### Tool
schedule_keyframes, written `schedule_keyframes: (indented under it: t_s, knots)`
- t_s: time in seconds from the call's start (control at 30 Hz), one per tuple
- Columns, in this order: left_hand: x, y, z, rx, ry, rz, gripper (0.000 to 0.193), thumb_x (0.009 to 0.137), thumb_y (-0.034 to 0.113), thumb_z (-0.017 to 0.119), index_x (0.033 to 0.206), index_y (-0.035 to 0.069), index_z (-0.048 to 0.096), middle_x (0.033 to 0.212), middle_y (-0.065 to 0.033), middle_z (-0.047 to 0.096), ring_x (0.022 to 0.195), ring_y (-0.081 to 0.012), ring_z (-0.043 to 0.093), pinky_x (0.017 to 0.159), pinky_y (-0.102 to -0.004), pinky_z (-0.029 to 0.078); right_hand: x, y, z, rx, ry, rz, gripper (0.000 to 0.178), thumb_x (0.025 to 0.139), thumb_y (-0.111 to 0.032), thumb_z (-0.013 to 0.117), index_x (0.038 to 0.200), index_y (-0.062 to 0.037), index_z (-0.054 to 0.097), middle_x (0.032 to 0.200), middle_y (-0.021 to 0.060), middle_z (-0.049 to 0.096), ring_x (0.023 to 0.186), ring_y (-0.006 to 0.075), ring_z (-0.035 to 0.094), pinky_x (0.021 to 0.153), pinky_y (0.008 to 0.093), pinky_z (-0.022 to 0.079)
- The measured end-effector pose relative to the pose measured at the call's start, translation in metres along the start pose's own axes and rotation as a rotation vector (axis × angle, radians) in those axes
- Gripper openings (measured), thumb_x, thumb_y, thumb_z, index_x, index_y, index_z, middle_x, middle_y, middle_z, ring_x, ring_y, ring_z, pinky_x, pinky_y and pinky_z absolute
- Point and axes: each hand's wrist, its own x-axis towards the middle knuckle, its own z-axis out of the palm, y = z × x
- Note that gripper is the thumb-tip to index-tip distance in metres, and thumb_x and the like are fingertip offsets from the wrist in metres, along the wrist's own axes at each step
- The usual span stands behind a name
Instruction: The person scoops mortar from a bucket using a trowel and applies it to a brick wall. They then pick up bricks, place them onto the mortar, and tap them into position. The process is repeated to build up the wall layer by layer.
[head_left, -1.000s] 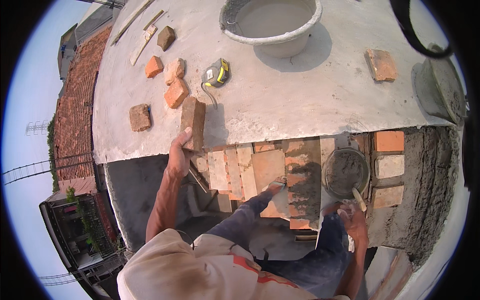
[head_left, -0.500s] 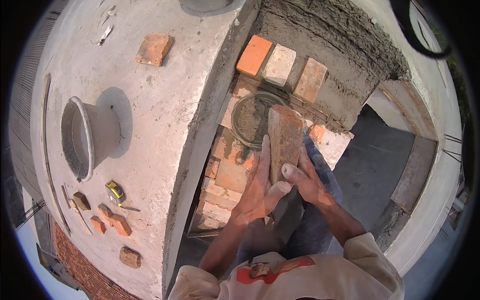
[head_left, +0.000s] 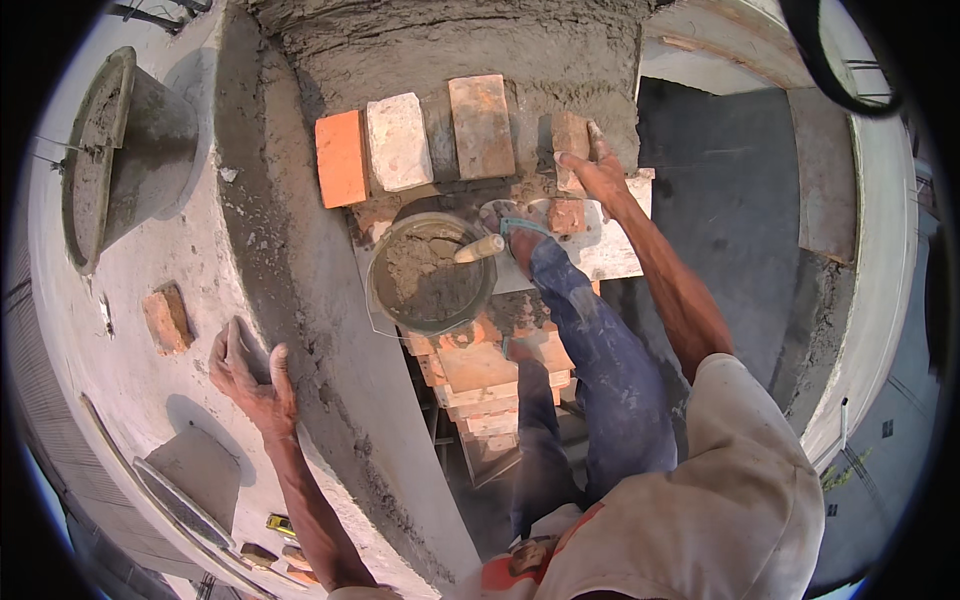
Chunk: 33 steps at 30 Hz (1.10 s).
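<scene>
My right hand [head_left: 600, 180] grips a reddish-brown brick [head_left: 570, 135], thumb and fingers around its near part. That brick stands at the right end of a row, its far end by the wet mortar [head_left: 420, 45]. To its left are a worn brick [head_left: 481, 125], a whitish brick [head_left: 398, 142] and a bright orange brick [head_left: 341, 158]. On the concrete ledge at the left, my left hand [head_left: 255, 388] is spread open with nothing in it. The nearest thing to it is a broken brick piece [head_left: 168, 318], apart from the fingers.
A bucket of mortar [head_left: 385, 300] stands below the row, with a wooden tool handle [head_left: 478, 249] sticking up from it. Two more buckets [head_left: 185, 145] [head_left: 195, 470] lie tipped on the ledge. My feet are on stacked bricks [head_left: 480, 368]; a drop opens to the right.
Both hands held the brick; now only my right hand does, farther forward at the row's end. My left hand has let go and moved left over the ledge. The view has shifted.
</scene>
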Motion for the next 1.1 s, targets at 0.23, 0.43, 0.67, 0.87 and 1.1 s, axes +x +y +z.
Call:
schedule_keyframes:
  t_s: [0.23,0.43,0.67,0.87,1.1]
  knots:
    - [0.003,-0.002,0.002,0.116,-0.006,0.085,0.063,0.101,0.049,0.06,0.147,0.006,0.055,0.141,-0.0151,0.058,0.132,-0.0332,0.047,0.112,-0.0512,0.031,0.09,0.024,0.063,-0.492,0.257,-0.186,0.114,0.075,-0.062,0.079,0.163,-0.0099,0.028,0.144,0.0435,0.047,0.143,0.0593,0.034,0.114,0.0641,0.035]
    - [0.003,-0.004,0.001,0.119,-0.034,0.071,0.061,0.103,0.048,0.056,0.145,0.004,0.056,0.141,-0.0165,0.058,0.131,-0.0335,0.048,0.111,-0.051,0.031,0.09,0.019,0.078,-0.649,0.231,-0.225,0.114,0.081,-0.068,0.072,0.166,-0.0148,0.018,0.141,0.0481,0.045,0.144,0.0651,0.025,0.113,0.0686,0.035]
    - [0.005,-0.002,0.002,0.109,-0.042,0.085,0.059,0.104,0.047,0.054,0.145,0.004,0.057,0.14,-0.0174,0.059,0.132,-0.0342,0.048,0.112,-0.0512,0.031,0.112,-0.003,0.046,-0.805,0.044,-0.203,0.114,0.086,-0.071,0.067,0.167,-0.0119,0.013,0.122,0.0352,0.067,0.139,0.0516,0.046,0.108,0.0525,0.048]
    - [0.005,-0.003,0.001,0.119,-0.052,0.087,0.059,0.104,0.047,0.054,0.144,0.004,0.057,0.14,-0.0174,0.059,0.132,-0.0346,0.049,0.112,-0.0516,0.031,0.105,-0.007,0.053,-0.916,0.028,-0.183,0.111,0.086,-0.072,0.065,0.162,-0.0006,0.026,0.112,0.0278,0.073,0.12,0.0477,0.061,0.1,0.0516,0.051]
    - [0.004,-0.002,0.003,0.141,-0.038,0.078,0.06,0.103,0.048,0.056,0.144,0.004,0.057,0.139,-0.0168,0.059,0.132,-0.0346,0.049,0.112,-0.0521,0.03,0.112,0.005,0.054,-0.894,0.084,-0.292,0.104,0.087,-0.07,0.066,0.156,0.0016,0.035,0.112,0.0286,0.073,0.128,0.0495,0.054,0.106,0.0537,0.045]
